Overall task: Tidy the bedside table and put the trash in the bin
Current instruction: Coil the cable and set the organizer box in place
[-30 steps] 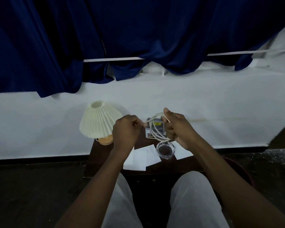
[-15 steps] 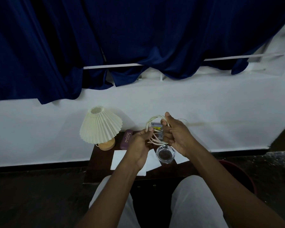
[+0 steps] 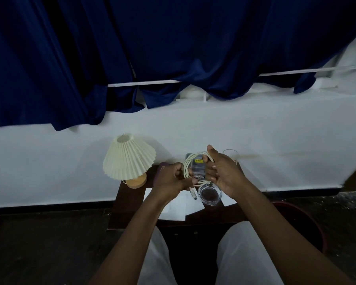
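Two hands: both raised over the bedside table (image 3: pixel 127 205), sharing one coiled white cable (image 3: pixel 186 167).
Left hand (image 3: pixel 171 178): fingers curled, pinching the coil's lower edge; the connector end (image 3: pixel 193 195) dangles below.
Right hand (image 3: pixel 222 173): thumb up, fingers curled round the coil's right side.
Cable position: in the air, above the clear glass (image 3: pixel 210 194), in front of a small box (image 3: pixel 198 171).
Tabletop: pleated lamp (image 3: pixel 128 159) rear left, purple case (image 3: pixel 160 171) beside it, white papers (image 3: pixel 173 211) lying flat.
Bin (image 3: pixel 296 206): dark red, on the floor right of the table, partly behind the right arm.
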